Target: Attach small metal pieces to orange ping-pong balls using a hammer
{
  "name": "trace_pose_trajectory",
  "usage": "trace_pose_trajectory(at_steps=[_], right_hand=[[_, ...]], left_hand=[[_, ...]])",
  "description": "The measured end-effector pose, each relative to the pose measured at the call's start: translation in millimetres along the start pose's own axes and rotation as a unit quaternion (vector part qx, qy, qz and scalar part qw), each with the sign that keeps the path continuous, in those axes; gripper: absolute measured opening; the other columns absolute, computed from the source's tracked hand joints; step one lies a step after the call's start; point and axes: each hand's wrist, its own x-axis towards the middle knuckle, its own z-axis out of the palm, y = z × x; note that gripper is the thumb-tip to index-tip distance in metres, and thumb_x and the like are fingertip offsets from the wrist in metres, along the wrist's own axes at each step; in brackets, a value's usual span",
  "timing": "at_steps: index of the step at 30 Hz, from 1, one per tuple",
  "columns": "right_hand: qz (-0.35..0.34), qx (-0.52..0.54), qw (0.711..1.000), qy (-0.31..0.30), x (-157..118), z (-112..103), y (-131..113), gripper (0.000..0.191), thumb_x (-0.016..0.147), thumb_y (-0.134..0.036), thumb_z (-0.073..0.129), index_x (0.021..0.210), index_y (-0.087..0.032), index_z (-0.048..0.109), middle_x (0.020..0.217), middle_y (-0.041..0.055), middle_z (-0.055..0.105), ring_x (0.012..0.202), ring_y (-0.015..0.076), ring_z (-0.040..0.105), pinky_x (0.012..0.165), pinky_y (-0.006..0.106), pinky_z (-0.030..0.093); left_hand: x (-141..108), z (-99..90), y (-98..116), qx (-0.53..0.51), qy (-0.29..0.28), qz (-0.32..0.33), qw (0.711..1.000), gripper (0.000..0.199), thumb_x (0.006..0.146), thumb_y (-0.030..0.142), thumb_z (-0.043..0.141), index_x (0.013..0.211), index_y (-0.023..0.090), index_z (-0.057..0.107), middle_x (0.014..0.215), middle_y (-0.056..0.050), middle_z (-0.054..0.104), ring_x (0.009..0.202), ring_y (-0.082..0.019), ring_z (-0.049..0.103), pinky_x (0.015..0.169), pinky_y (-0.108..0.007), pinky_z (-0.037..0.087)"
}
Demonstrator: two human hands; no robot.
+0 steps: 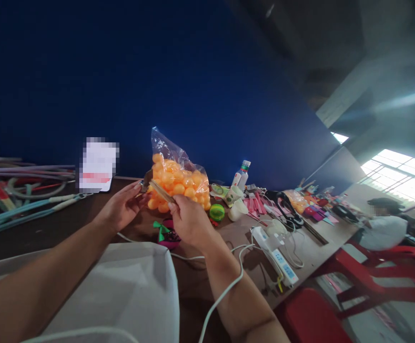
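Observation:
My right hand pinches one end of a flat, narrow tan strip, which slants up toward my other hand. My left hand has its fingers curled at a small dark brown thing, whose kind I cannot make out. Just behind both hands stands a clear plastic bag full of orange balls. Below my right hand, partly covered by it, lies a dark pink item with a green bow. A round green container sits to the right of the bag.
A phone leans at the left near bundled blue cords. White cables cross the table toward a power strip. A bottle and pink strips stand farther right. A white padded box-like form is in front; red chairs and a person are right.

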Motion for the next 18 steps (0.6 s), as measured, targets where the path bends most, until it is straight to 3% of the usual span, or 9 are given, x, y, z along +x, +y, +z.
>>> trace_pose_trajectory(at_steps=[18], right_hand=[[-0.007, -0.013, 1.000, 0.008, 1.8, 2.8, 0.1, 0.021, 0.094, -0.027, 0.040, 0.102, -0.016, 0.056, 0.091, 0.0084, 0.065, 0.082, 0.0198, 0.058, 0.073, 0.031, 0.041]], left_hand=[[1.6, -3.4, -0.8, -0.006, -0.010, 0.000, 1.000, 0.008, 0.080, 0.012, 0.062, 0.085, 0.011, 0.068, 0.076, -0.005, 0.072, 0.067, -0.013, 0.068, 0.068, -0.021, 0.057]])
